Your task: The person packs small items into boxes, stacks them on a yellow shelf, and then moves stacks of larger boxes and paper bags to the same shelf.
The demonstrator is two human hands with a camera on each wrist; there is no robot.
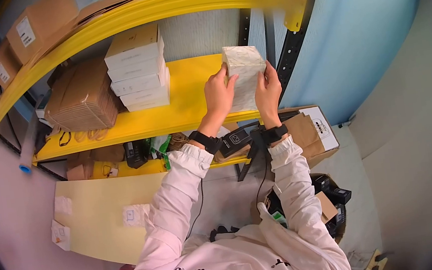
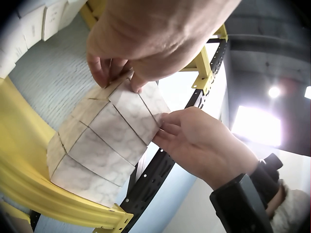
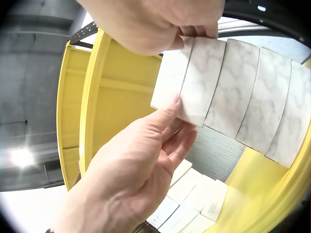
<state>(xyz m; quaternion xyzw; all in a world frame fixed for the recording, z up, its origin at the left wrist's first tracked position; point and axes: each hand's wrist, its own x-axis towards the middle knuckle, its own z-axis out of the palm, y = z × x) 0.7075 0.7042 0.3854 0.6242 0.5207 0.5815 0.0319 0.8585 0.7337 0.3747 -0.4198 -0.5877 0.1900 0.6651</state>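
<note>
A stack of several white marble-patterned boxes stands on the yellow middle shelf. My left hand holds one side of the upper end of the stack, thumb on the front face. On the opposite side, my right hand pinches the top box near its edge. Seen in the right wrist view, the top box lies in line with the boxes below, between the left hand and the right hand. Some fingertips are hidden behind the boxes.
White boxes are piled left of the stack, beside bundled flat cardboard. A yellow upper shelf beam runs overhead; a black perforated post rises at right. Below are a pale table and an open carton.
</note>
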